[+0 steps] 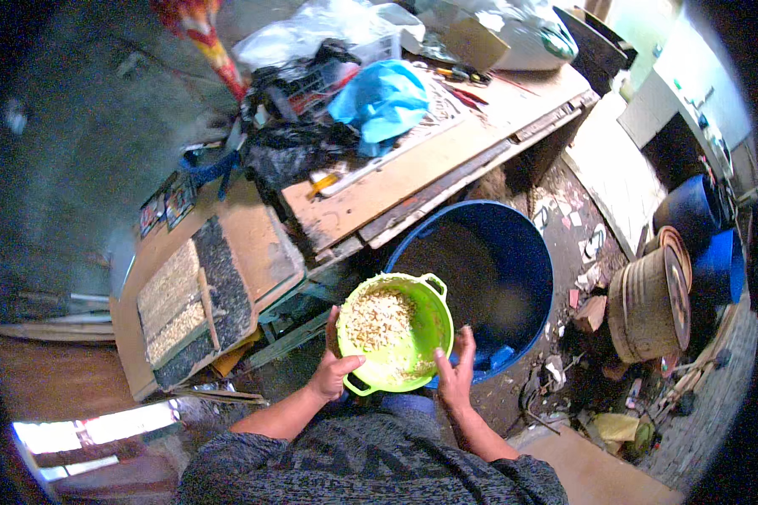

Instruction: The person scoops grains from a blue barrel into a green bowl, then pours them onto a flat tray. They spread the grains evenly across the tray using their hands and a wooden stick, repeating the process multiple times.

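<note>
A lime-green plastic colander or basin (439, 328) with two loop handles is held in front of my torso, at the near left rim of a large blue barrel (546, 278). Inside it lie pale, chip-like pieces (379, 319), heaped towards its left side. My left hand (340, 369) grips the rim at the lower left, thumb over the edge. My right hand (456, 366) is at the lower right rim with its thumb against the edge and its other fingers raised; how firmly it holds is unclear. The barrel's interior is dark.
A board with a tray of pale granular material (170, 303) lies at left. Beyond it, a wooden table (379, 189) bears a blue plastic bag (385, 104), black bags and red-handled pliers (467, 98). At right are a round, ribbed container (644, 306), blue containers (720, 265) and rubble on the ground.
</note>
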The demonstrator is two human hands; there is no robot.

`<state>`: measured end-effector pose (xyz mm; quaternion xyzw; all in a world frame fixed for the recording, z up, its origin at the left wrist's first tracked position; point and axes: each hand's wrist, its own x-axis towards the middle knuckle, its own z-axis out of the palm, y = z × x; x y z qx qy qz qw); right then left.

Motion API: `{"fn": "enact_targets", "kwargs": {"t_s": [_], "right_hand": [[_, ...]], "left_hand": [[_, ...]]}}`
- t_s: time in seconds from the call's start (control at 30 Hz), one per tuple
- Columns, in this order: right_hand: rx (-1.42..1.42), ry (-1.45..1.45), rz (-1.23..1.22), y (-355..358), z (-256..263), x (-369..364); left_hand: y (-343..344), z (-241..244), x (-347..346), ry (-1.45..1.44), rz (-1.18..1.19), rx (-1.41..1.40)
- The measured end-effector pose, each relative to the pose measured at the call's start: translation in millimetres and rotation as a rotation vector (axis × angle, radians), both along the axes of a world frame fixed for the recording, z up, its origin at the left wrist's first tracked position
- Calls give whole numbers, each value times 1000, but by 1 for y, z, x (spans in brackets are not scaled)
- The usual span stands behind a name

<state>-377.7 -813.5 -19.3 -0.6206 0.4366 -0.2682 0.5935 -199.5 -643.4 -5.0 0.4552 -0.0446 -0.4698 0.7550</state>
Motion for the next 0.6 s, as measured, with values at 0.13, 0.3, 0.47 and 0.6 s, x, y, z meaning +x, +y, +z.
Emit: {"fn": "enact_targets", "kwargs": {"t_s": [0.13, 0.3, 0.47, 0.6], "right_hand": [[-506, 85, 256, 2, 43, 32], [224, 98, 606, 79, -15, 89], [546, 49, 717, 189, -55, 128], [881, 74, 714, 286, -1, 163]], "left_hand": [[39, 20, 0, -191, 69, 56], [113, 31, -8, -226, 114, 52], [212, 16, -12, -562, 163, 326], [291, 40, -4, -679, 271, 492]]}}
